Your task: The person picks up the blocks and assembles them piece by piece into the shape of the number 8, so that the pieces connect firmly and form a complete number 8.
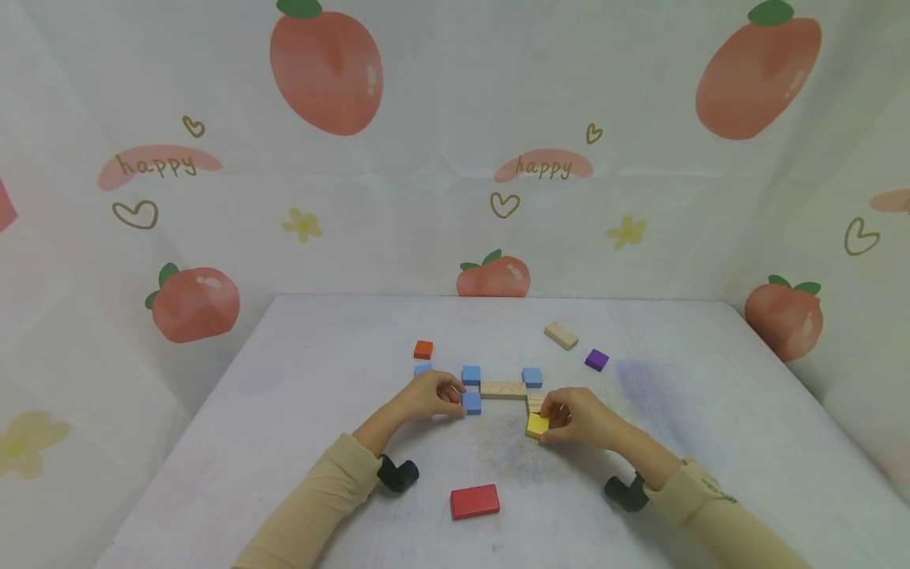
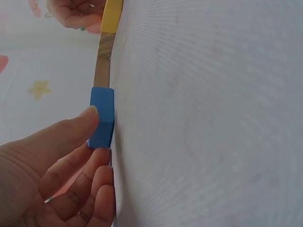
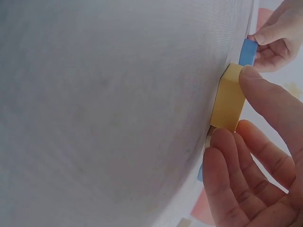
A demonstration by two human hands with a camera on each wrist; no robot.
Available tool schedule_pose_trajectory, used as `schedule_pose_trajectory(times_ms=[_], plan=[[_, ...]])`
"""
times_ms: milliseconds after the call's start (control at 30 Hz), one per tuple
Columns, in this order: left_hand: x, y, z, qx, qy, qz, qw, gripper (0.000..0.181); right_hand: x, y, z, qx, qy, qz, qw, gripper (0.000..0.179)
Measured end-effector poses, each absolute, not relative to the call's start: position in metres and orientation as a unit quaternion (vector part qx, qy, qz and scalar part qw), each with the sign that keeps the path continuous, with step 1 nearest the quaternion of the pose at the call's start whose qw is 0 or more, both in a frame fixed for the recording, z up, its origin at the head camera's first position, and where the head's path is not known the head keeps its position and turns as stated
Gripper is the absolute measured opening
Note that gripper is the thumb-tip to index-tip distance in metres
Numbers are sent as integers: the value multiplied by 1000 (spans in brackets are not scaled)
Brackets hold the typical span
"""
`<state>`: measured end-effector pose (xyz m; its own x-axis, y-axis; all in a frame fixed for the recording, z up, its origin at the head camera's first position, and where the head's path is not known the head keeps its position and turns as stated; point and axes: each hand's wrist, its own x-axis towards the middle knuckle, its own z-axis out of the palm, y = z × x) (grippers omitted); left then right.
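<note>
My left hand (image 1: 430,395) pinches a blue block (image 1: 471,403) at its left side, the thumb on its near face in the left wrist view. A yellow block (image 1: 537,425) is pinched by my right hand (image 1: 579,417), thumb at its front corner and fingers on its far right side. Right behind the yellow block lies a small natural-wood block (image 1: 535,404), partly covered by the fingers. A long natural-wood block (image 1: 503,390) spans between two blue blocks, the left one (image 1: 471,375) just behind the held one and the right one (image 1: 532,377) at its far end.
Another blue block (image 1: 423,369) shows partly behind my left hand, with an orange block (image 1: 423,349) beyond it. A wooden block (image 1: 561,335) and a purple block (image 1: 596,359) lie at the back right. Nearest me is a red block (image 1: 475,502) on the white tabletop (image 1: 298,458).
</note>
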<state>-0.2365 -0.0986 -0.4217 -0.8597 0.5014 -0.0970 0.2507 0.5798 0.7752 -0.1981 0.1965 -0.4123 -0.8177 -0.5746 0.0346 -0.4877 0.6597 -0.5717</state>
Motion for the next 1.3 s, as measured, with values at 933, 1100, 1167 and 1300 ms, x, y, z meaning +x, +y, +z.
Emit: schedule_pose_trajectory(times_ms=[933, 1100, 1167, 1300], plan=[[-236, -97, -424, 193, 883, 399, 152, 33, -198, 204, -413, -281, 907, -302, 86, 24], [-235, -103, -421, 199, 883, 398, 152, 34, -198, 202, -411, -282, 906, -303, 88, 24], [-236, -107, -419, 206, 883, 398, 141, 34, -198, 202, -411, -279, 907, -302, 89, 24], [-239, -119, -413, 204, 884, 405, 116, 34, -198, 202, -412, -278, 909, -300, 87, 23]])
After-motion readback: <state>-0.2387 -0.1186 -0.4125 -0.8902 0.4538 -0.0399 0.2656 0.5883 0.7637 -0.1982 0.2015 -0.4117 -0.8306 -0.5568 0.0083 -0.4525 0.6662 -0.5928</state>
